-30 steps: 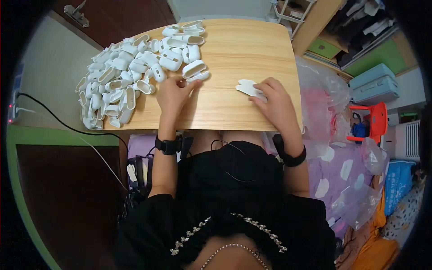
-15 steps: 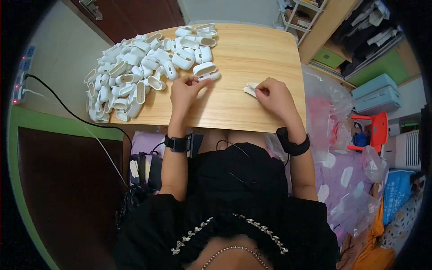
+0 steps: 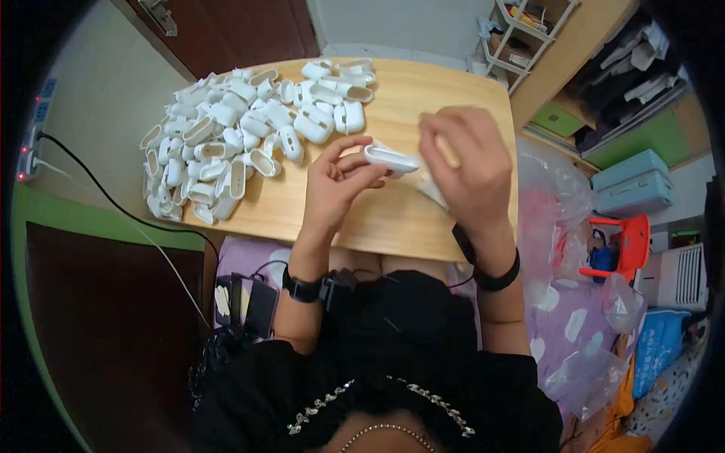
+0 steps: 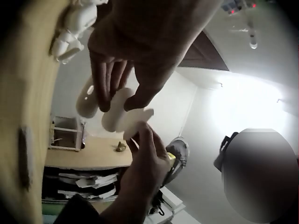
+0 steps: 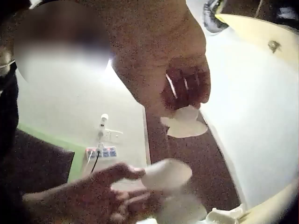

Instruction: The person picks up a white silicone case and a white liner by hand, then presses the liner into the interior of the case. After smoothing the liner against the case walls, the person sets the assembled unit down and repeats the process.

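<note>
My left hand [image 3: 336, 185] holds a white earbud case shell [image 3: 390, 158] above the table, its lid part hinged open; two rounded halves show in the left wrist view. Close to its right, my right hand [image 3: 468, 162] is blurred in the head view. Both wrist views show the right fingertips pinching a thin, flat white piece [image 5: 187, 125] with a notched outline, near the case shell [image 5: 168, 175]. On the table, partly hidden below the right hand, lie more flat white pieces [image 3: 433, 190].
A large heap of white case shells [image 3: 226, 143] covers the left side of the wooden table [image 3: 423, 90]. Beyond the right edge are clear plastic bags [image 3: 544, 189] and a red stool [image 3: 623, 245]. A black cable [image 3: 113, 200] runs along the left.
The left hand has lifted the case shell off the table and moved right. The right hand has risen from the flat white pieces with one pinched, and is now beside the case shell.
</note>
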The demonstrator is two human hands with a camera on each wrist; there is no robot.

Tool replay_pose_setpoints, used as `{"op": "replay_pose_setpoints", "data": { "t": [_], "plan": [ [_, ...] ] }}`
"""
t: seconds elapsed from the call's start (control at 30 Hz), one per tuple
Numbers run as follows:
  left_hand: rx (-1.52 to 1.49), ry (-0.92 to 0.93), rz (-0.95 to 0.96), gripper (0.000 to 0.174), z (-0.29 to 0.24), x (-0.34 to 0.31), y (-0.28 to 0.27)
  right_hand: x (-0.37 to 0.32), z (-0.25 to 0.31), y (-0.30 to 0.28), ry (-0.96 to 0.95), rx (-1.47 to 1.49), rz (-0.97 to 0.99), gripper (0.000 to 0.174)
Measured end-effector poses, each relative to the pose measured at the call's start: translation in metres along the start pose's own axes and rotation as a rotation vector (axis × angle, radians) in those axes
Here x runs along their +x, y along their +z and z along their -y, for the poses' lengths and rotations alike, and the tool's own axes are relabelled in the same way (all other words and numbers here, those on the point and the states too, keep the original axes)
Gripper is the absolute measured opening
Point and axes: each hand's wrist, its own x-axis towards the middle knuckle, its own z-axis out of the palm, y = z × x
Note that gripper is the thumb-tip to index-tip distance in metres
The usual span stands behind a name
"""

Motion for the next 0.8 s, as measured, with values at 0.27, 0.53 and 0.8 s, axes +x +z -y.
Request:
{"op": "replay_pose_setpoints", "data": {
  "t": [0.27,0.53,0.8],
  "plan": [
    [-0.014,0.433,0.154,0.046,-0.051,0.028,0.027,0.04,0.002,-0.015,-0.268,-0.053,0.109,0.031],
    [0.16,0.788,0.343,0.042,-0.085,0.072,0.062,0.064,-0.001,-0.035,-0.236,-0.323,-0.028,0.029],
    [0.2,1.085,0.31,0.046,-0.073,0.099,0.079,0.074,-0.019,-0.054,-0.126,-0.199,0.023,0.023]
  ]
}}
